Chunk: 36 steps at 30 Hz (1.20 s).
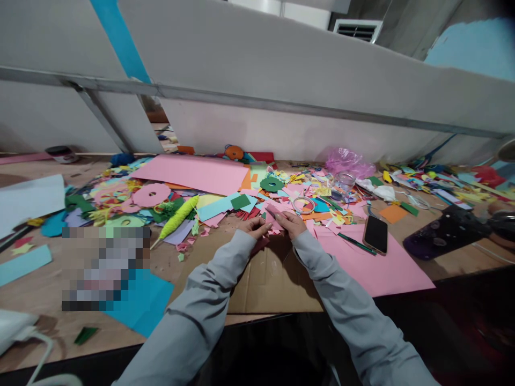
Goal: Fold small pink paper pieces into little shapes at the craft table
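Both hands meet over a brown cardboard sheet (277,284) at the table's front. My right hand (293,222) pinches a small folded pink paper piece (274,210), its fingers closed on it. Just beside it, my left hand (257,228) has its fingers bent together near the lower edge of the pink paper; whatever is between its fingertips is too small to make out. Pink scraps lie right behind the hands, with a roll of tape (303,205) a little to the right.
Right of the cardboard, a large pink sheet (374,273) bears a phone (375,235) and a green pen (356,243). A dark bottle (446,230) lies farther right. Yellow-green yarn (177,219) and a blue sheet (145,300) are on the left. Paper scraps spread along the back.
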Each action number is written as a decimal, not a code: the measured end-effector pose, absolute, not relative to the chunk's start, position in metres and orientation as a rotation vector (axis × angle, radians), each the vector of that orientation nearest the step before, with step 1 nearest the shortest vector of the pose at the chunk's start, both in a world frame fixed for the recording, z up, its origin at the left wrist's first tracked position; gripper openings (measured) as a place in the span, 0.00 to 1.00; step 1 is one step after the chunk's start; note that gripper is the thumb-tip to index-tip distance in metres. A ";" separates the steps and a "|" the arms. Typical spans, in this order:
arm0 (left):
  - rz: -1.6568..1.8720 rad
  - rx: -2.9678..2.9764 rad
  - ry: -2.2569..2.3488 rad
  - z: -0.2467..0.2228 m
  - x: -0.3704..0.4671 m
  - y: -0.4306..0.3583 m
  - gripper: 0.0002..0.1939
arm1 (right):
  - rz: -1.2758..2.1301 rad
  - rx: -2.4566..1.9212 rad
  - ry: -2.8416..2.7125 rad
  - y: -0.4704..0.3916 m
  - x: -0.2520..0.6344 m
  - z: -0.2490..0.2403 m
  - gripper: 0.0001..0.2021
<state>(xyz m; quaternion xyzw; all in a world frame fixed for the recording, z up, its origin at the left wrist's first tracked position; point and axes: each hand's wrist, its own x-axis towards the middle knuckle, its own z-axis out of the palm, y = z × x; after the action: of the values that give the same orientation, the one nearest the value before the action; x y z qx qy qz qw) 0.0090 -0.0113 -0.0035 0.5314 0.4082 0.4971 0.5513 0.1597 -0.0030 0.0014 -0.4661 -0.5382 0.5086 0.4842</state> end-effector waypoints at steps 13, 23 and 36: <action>1.174 1.182 1.038 -0.012 0.001 0.000 0.21 | 0.303 -1.559 -1.704 0.008 0.200 0.014 0.10; 1.212 1.550 1.055 -0.018 0.007 -0.003 0.15 | 1.125 -1.131 -1.509 0.000 0.171 0.002 0.16; 1.174 1.275 1.011 -0.004 0.001 -0.007 0.17 | 1.128 -1.016 -1.371 0.001 0.175 0.008 0.13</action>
<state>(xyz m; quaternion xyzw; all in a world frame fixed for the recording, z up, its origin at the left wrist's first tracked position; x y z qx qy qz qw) 0.0010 -0.0072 -0.0044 0.5359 0.4247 0.4935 0.5376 0.1746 0.0008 0.0077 -0.4240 -0.5721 0.4706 0.5210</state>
